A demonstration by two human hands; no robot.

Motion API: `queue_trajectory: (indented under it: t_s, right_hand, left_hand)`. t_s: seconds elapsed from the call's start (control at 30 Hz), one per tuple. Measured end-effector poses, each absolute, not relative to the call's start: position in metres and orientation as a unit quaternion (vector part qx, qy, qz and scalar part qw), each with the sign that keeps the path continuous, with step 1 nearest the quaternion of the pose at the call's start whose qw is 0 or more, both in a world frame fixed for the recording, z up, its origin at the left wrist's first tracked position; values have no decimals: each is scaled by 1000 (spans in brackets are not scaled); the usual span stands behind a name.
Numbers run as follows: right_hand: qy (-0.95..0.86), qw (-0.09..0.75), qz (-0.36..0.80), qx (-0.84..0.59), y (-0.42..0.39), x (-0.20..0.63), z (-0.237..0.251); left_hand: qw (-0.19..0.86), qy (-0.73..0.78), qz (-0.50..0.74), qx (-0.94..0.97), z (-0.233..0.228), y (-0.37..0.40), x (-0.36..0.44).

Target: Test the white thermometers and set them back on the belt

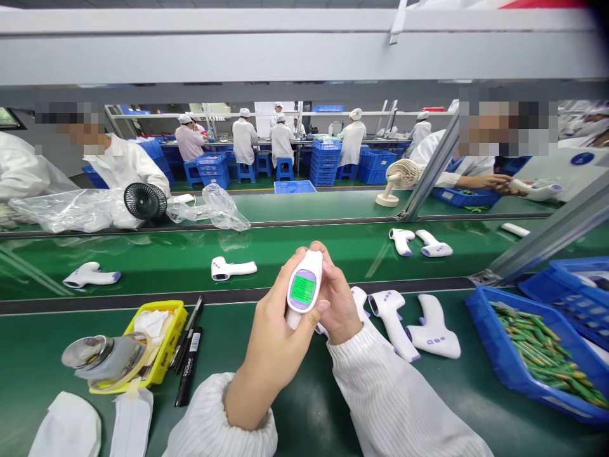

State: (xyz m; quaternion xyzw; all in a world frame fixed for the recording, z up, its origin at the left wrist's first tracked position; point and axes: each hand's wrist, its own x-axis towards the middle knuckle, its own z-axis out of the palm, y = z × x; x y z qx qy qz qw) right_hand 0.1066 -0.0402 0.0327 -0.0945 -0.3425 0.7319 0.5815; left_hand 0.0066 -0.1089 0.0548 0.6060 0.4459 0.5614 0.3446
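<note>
White gun-shaped plastic thermometer with a purple-rimmed green screen (303, 289): here it is, raised above the dark green bench (304, 412), screen lit and facing us.
Left hand (269, 327): we see it wrapped round the thermometer, thumb pressed along the lower edge beside the screen.
Right hand (341, 308): closed on the thermometer too, from the other side, fingers curling near its top.
Bench, right: white thermometers with purple buttons (434, 330) lie just beyond our right sleeve, one partly hidden by the hand; further over, a blue plastic bin (488, 346) full of slim green-and-yellow parts (542, 346).
Bench, left: we have a bright yellow plastic tray (172, 343), with a black marker (189, 365) beside it.
Green belt (309, 231): more thermometers lie spread along it, two on each side.
Beyond: a round black fan (145, 201), a cream fan (399, 181), and co-workers in white, seated and standing.
</note>
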Motion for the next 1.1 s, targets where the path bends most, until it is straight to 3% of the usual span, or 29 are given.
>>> queue_trajectory:
  t_s: [0.2,0.93,1.1]
  right_hand:
    - [-341,575,741,-59,-38,109,30]
    - [-402,547,732,-53,-36,109,21]
    - [-401,573,712,-60,-38,105,26]
  left_hand:
    - [295,466,539,637,52,-109,8]
    - [309,497,547,598,51,-109,7]
    - [178,524,560,616,49,-110,7]
